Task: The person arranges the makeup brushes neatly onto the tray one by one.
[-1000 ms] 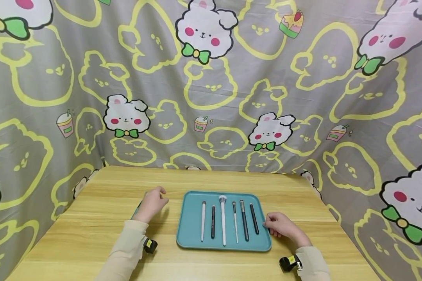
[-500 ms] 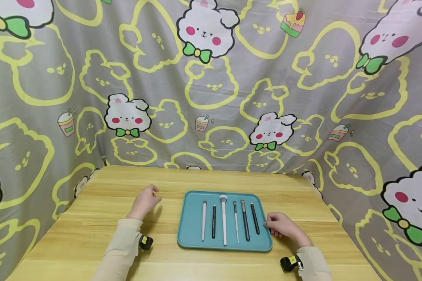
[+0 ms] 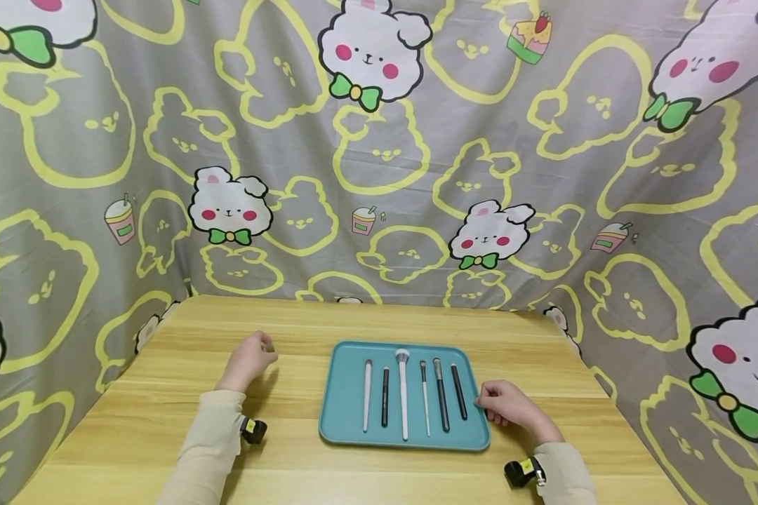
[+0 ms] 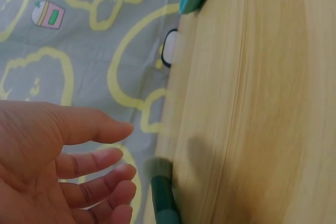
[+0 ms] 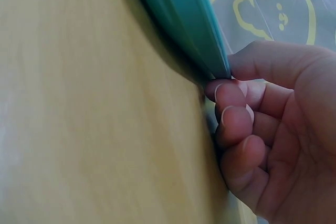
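Note:
A teal tray (image 3: 343,403) lies on the table with several makeup brushes in a row. Among them are a white brush with a large fluffy head (image 3: 403,393), a slim black brush (image 3: 385,400) and a black brush with a silver collar (image 3: 441,400). My right hand (image 3: 510,405) pinches the tray's right edge between thumb and fingers, as the right wrist view shows. To the left of the tray, my left hand (image 3: 248,361) is over the table, fingers loosely bent around nothing. Close to its fingertips in the left wrist view is a green brush (image 4: 165,198), hidden in the head view.
The wooden table (image 3: 303,477) spreads around the tray on all sides. A grey curtain (image 3: 404,175) printed with rabbits encloses its back and both sides. A wrist camera (image 3: 253,430) sits on the left sleeve, another camera (image 3: 521,473) on the right.
My left hand has drawn left, away from the tray. The green piece seen beside it a second ago is out of sight in the head view. The right hand stays at the tray edge.

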Available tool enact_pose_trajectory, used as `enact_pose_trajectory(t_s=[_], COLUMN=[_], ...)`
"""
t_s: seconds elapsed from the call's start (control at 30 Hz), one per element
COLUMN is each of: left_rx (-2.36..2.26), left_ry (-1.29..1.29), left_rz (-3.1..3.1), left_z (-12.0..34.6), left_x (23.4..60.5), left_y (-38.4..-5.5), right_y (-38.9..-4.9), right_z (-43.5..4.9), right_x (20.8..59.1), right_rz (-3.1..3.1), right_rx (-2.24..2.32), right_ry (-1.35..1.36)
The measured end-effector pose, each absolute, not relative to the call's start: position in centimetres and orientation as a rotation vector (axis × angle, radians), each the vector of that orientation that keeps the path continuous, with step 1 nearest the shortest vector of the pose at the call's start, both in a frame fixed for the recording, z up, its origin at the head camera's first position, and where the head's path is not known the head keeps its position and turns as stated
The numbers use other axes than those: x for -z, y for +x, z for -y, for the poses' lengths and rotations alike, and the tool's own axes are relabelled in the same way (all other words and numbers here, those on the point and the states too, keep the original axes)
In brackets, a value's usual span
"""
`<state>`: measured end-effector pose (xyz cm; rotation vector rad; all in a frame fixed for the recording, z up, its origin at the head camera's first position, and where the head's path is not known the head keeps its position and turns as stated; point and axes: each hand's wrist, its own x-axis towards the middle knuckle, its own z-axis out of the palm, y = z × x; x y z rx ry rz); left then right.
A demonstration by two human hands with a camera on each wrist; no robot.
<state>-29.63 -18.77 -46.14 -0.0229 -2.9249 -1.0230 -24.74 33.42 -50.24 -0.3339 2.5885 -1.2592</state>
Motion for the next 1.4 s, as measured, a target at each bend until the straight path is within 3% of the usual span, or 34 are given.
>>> enact_pose_trajectory(t_s=[1.4], left_rx=[0.953], left_ry=[0.100], left_rz=[3.067], left_z=[20.5], left_x=[46.6], left_y=[-29.3], right_y=[-24.8], right_z=[-33.5], right_x=[50.4], right_rz=[-2.598], right_rx=[1.246], right_ry=[-0.350])
